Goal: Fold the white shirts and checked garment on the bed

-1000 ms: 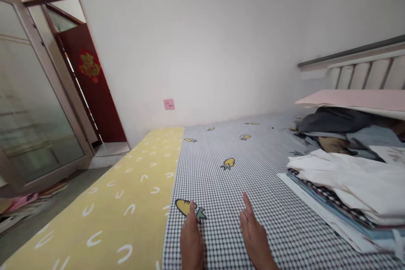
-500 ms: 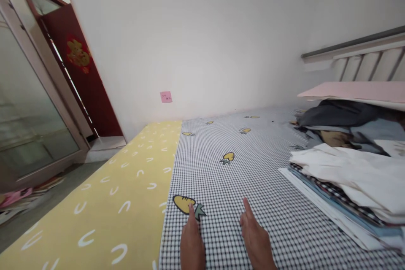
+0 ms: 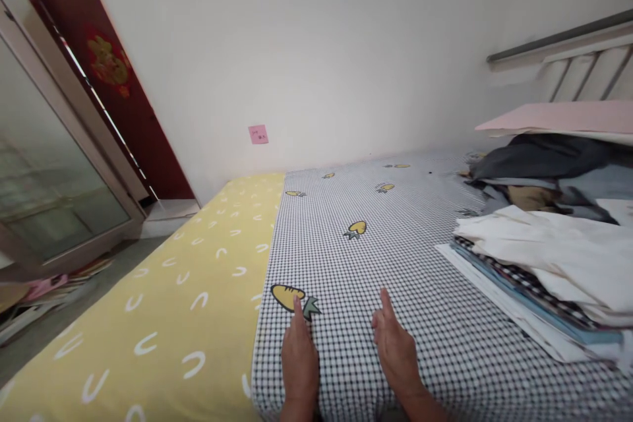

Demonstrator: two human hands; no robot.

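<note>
Two hands, left and right, had barely shifted over the last second while the view tipped down, their index fingers extended and holding nothing, so the checked sheet beneath stayed ungrasped; whether they touched it could not be told. A printed carrot lay at the left fingertip, the yellow sheet stretched left of the fingers, and a clothes stack blocked the right side. Well beyond the fingers, a pink note clung to the wall.
</note>
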